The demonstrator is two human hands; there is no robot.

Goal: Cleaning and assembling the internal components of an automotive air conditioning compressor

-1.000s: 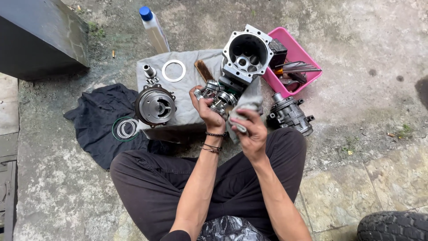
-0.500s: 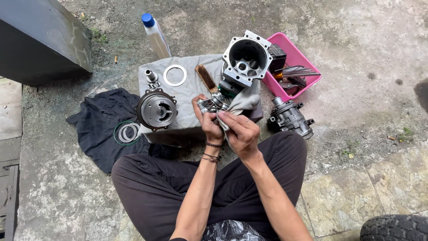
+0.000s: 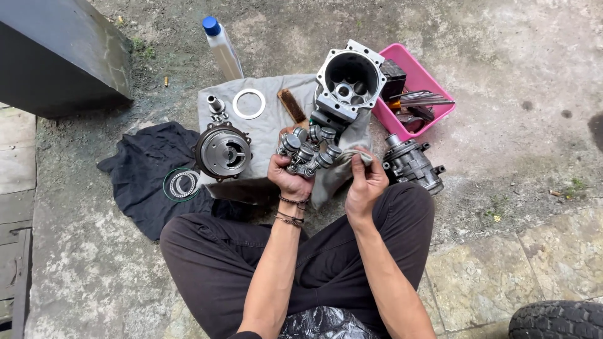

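Head view: the person sits cross-legged on the concrete floor (image 3: 515, 56), and the left hand (image 3: 290, 178) is wrapped around a cluster of metal pistons (image 3: 308, 150), held up over the near edge of the grey cloth (image 3: 270, 129). The right hand (image 3: 366, 183) pinches a grey rag (image 3: 348, 157) just beside the cluster. To wipe well, I'd judge the left hand should grip firmly so no piston swings loose while the rag works between the heads. The open cylinder housing (image 3: 349, 78) stands at the cloth's far right corner, touching the pink tray (image 3: 433, 88); a round end plate (image 3: 222, 151) lies at its left edge.
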